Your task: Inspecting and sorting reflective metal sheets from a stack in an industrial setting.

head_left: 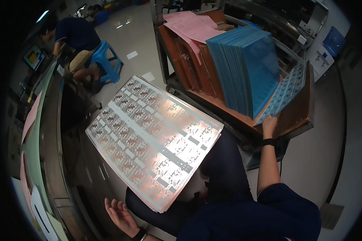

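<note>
In the head view, a lit monitor [35,57] was seen at the far left, beyond a long dark bench [56,160] on which pink papers [30,116] were spread. A co-worker [77,35] was seated on a blue stool [108,64], turned toward the monitor. Nearer, the left hand [120,217] was held palm up beside the wearer's legs [157,221], its fingers spread and loosely curled, with nothing gripped. To its upper right, a stack of copper-and-grey patterned panels [149,140] was laid flat, its near edge over the legs, and its top was brightened by glare. Farther right, a brown tray [297,108] was set on a dark frame; pink sheets [189,26] were draped over its left part, and a thick row of blue panels [245,68] was stood on edge in its middle. Beside that row, in the tray's right end, a light-blue patterned panel [283,94] was leaned, its near edge gripped by the right hand [270,127], above whose black wristband [269,141] the fingers were partly hidden.
</note>
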Demonstrator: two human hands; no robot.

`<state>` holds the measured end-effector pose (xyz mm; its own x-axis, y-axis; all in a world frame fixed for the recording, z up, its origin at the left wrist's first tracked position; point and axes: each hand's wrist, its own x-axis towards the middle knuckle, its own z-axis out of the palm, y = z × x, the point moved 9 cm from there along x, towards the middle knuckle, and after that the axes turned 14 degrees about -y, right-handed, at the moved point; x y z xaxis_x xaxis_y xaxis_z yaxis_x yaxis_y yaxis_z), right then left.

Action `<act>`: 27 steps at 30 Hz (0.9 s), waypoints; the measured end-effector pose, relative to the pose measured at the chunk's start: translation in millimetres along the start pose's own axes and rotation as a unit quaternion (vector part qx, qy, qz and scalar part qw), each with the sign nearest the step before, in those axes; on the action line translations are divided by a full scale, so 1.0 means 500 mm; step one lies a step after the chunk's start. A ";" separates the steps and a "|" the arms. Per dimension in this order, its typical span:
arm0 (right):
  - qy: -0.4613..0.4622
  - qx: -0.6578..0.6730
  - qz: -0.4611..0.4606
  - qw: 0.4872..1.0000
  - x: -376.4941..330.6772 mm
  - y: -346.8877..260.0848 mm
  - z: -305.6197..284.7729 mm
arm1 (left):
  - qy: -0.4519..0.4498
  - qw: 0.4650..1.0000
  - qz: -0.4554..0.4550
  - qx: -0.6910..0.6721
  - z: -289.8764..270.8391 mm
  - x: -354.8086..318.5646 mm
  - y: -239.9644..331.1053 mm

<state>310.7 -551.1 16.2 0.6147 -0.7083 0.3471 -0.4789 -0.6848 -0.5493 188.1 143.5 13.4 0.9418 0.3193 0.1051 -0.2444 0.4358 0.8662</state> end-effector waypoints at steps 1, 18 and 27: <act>-0.011 0.007 -0.026 1.000 -0.002 -0.034 -0.002 | -0.004 1.000 0.000 -0.008 0.004 0.000 0.001; -0.258 0.107 -0.080 0.957 0.158 -0.029 0.231 | 0.027 0.997 -0.065 -0.019 0.009 -0.009 -0.065; -0.386 0.114 -0.402 0.823 -0.240 -0.470 0.150 | 0.010 0.928 -0.109 0.357 0.040 0.012 -0.101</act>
<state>396.6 -292.3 46.6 0.9325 0.3370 0.1302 0.3521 -0.7670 -0.5365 210.9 106.5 -19.9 0.9445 0.3083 -0.1132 0.1728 -0.1733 0.9696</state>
